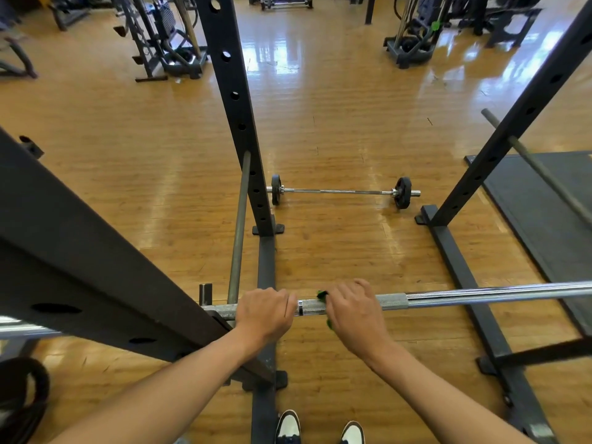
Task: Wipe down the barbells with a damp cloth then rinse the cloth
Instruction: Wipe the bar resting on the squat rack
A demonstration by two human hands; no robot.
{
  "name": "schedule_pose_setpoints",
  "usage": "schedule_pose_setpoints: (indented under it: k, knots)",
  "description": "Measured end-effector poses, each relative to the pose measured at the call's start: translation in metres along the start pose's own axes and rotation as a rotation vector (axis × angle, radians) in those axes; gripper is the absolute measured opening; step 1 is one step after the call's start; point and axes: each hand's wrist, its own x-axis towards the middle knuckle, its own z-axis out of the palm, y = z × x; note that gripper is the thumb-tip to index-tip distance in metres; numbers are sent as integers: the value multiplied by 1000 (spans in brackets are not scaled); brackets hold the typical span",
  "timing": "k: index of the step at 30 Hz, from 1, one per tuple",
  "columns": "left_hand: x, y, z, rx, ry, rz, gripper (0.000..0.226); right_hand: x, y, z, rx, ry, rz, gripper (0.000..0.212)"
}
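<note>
A chrome barbell (480, 293) lies level across the black rack (230, 91), running from the rack's left side out past its right edge. The left hand (266, 310) grips it near the left upright, fingers curled over the top of the knurled section. Just beside it, the right hand (354, 310) wraps round the same knurled stretch with a green cloth (322, 295) pressed between palm and steel. Only two small tufts of the cloth show, one above the knuckles and one below the wrist side. A narrow band of bare knurling with a smooth ring mark separates the two hands.

On the wooden floor (352, 123), inside the rack's base frame towards its far end, a second barbell (339, 191) rests with a small black plate at each end. A plain grey bar (240, 225) leans against the far left upright, and another dull bar (544, 168) slants past the right upright above a dark mat (544, 203). A pair of dark-and-white shoes (288, 426) stands at the near edge, beside the rack's base rail.
</note>
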Motion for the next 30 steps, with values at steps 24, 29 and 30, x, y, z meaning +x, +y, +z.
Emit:
schedule_pose_setpoints:
  k: [24, 29, 30]
  knots:
    - [-2, 0, -1, -27, 12, 15, 51, -3, -22, 12, 57, 89, -75, 22]
    - [-1, -2, 6, -58, 10, -8, 46, -43, 41, 16, 48, 233, -14, 35]
    - [-2, -3, 6, -61, 13, -14, 46, -45, 50, 16, 38, 238, 17, 34]
